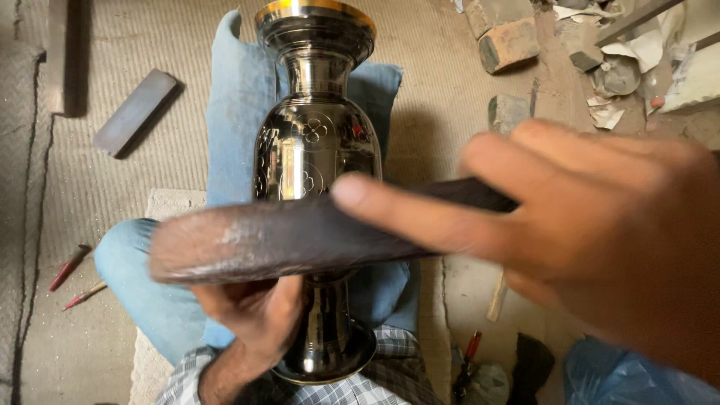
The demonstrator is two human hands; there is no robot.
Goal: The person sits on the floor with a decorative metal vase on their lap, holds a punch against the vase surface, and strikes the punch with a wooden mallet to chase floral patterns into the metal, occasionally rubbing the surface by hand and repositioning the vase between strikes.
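The right hand (600,232) grips a dark wooden mallet (300,236) (blurred) across the engraved metal vase (315,150) lying on the lap; left hand (255,315) fingers wrap its near stem. Steadying that stem firmly should keep blows true.

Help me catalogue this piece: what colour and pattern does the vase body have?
The vase is dark, mirror-polished metal engraved with flower outlines and has a gold rim, seen in the head view.

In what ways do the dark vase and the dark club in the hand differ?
The vase is shiny metal with engraved flowers; the club looks dull and plain. The vase lies lengthwise along the lap, gripped by the left hand; the club crosses it, held by the right hand. Both are dark.
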